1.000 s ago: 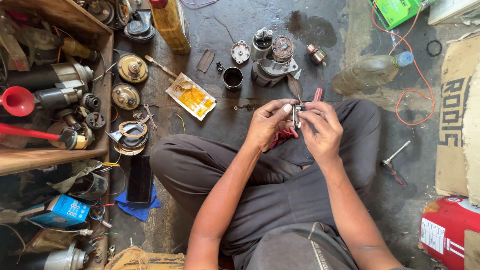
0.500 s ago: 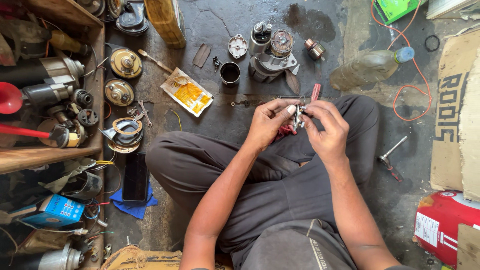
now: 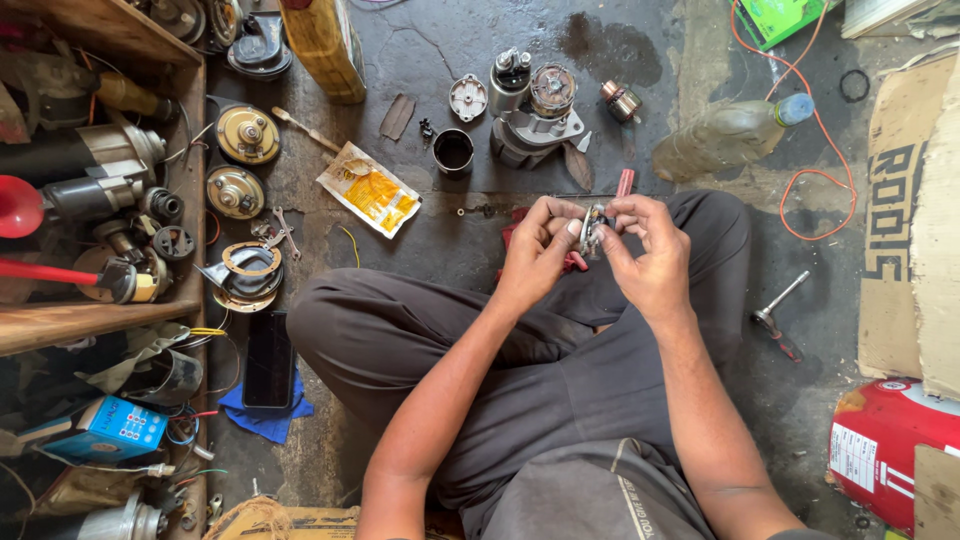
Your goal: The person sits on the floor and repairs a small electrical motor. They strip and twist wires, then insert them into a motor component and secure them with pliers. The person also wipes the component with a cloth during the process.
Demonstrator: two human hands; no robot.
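I have both hands up over the lap, and between them sits a small metal part [image 3: 592, 228], held above the crossed legs and just short of the concrete floor [image 3: 640, 110]. The left hand [image 3: 535, 252] has its fingers [image 3: 572, 228] together, pinched on the part's left side; the right hand [image 3: 645, 250] curls its fingers over the top and right side, clamped on the same piece. A red-handled tool [image 3: 624, 184] pokes out just behind the right hand, touching or nearly touching it; I cannot tell which.

Room to move is tight ahead. A dismantled starter motor [image 3: 535, 120] stands beyond the hands, with a black cup-shaped housing [image 3: 454, 152] to its left and a small copper-wound armature [image 3: 620, 101] to its right. A plastic bottle [image 3: 730, 132] lies further right, near a loop of orange wire [image 3: 815, 215].

On the left, the wooden shelf [image 3: 90, 322] edge runs down the frame, crowded with motors and a red funnel [image 3: 18, 205]. A yellow packet [image 3: 368, 190] and a black phone [image 3: 269, 360] lie between shelf and knee. On the right, a ratchet wrench [image 3: 778, 312] lies beside the knee, well apart from the cardboard [image 3: 915, 230] edge.
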